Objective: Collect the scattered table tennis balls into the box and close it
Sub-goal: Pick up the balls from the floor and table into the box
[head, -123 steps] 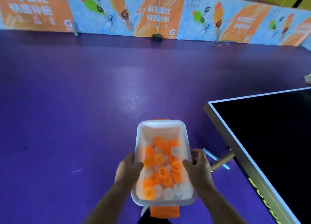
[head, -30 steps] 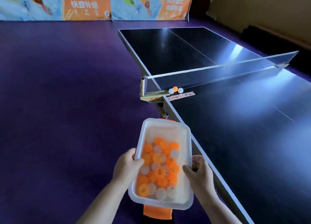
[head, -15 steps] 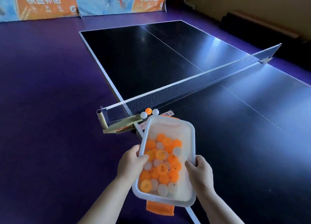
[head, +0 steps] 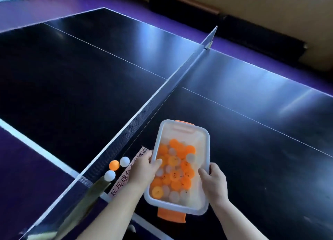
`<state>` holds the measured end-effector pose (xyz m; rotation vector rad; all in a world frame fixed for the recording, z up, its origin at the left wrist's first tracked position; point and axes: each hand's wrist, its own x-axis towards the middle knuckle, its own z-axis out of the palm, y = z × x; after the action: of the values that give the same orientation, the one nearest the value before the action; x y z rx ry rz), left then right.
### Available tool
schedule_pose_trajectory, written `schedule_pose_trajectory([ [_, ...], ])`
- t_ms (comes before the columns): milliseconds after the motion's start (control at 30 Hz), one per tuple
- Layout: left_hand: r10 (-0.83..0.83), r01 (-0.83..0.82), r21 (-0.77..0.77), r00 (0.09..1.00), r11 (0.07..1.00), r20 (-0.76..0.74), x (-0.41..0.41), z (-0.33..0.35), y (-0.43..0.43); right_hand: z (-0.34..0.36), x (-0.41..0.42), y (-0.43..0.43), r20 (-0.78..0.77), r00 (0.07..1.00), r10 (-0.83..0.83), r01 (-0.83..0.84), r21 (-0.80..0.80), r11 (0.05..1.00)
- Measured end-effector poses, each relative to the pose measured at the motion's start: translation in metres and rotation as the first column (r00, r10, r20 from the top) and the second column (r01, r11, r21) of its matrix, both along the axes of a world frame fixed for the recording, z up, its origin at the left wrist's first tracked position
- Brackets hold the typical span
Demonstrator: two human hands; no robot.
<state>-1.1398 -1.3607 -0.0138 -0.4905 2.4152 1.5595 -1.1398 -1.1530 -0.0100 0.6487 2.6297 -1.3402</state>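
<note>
— Box (head: pixel 204 160) of table tennis balls: translucent, lidless, carried just above the table (head: pixel 252 149), near side, right of the net (head: pixel 144 106).
— Held how?
— Clamped by both long walls. Left hand (head: pixel 144 169) wrapped over the left rim, thumb inside; right hand (head: pixel 213 180) curled round the right wall. Both grips closed on the box, nothing else in either.
— Why two hands?
— Probably to keep it level, so the orange and white balls inside (head: pixel 175 174) stay put. Likely brought here for the strays.
— Which strays?
— White ball (head: pixel 124 161), orange ball (head: pixel 114 165), second white ball (head: pixel 109 175), bunched against the net's foot, just left of the left hand, beside a paper label (head: pixel 124 178).
— Orientation?
— Long axis running away from the body, leaning slightly right; orange latches (head: pixel 171 215) at the near and far ends. Mouth up.
</note>
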Motion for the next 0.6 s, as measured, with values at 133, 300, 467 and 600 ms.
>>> schedule_pose_trajectory([
  [133,-0.110,0.110,0.024,0.994,0.994,0.009,-0.040,-0.014,-0.009,-0.008,-0.019,-0.011,0.031,0.996,-0.088,0.087,0.029,0.996],
  [300,-0.201,0.200,0.021,0.977,0.980,0.065,-0.064,-0.029,-0.012,-0.024,-0.029,-0.018,0.104,0.981,-0.164,0.156,0.074,0.985],
  [467,-0.207,0.209,-0.044,0.977,0.977,0.042,-0.068,-0.037,-0.011,-0.033,-0.036,-0.019,0.119,0.976,-0.184,0.167,0.139,0.976],
  [600,-0.311,0.315,-0.136,0.949,0.939,0.052,-0.065,-0.037,-0.020,-0.040,-0.037,-0.016,0.083,0.989,-0.120,0.077,0.406,0.911],
])
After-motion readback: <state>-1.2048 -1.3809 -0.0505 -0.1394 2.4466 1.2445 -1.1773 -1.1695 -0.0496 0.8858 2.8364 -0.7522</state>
